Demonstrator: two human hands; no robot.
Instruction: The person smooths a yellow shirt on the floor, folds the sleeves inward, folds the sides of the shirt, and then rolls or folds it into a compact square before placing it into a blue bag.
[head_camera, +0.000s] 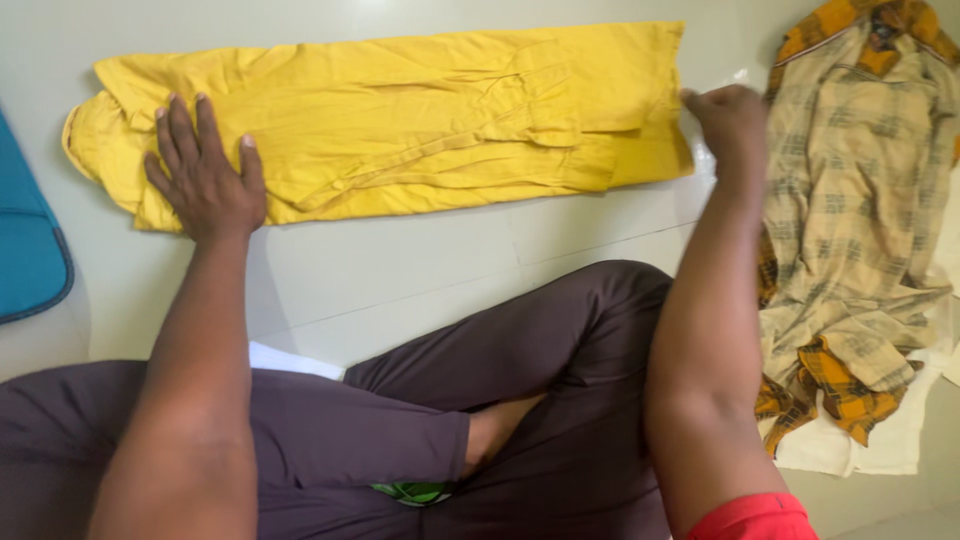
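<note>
A yellow garment (420, 120) lies folded lengthwise on the pale tiled floor (400, 270), stretching from far left to right of centre. My left hand (203, 175) presses flat on its left end, fingers spread. My right hand (728, 118) is at the garment's right edge, fingers curled near the cloth's corner; whether it grips the cloth cannot be told. My crossed legs in dark trousers (520, 400) fill the lower part of the view.
A beige and orange checked garment (850, 210) lies crumpled at the right, partly over white cloth (870, 445). A teal fabric item (25, 240) sits at the left edge.
</note>
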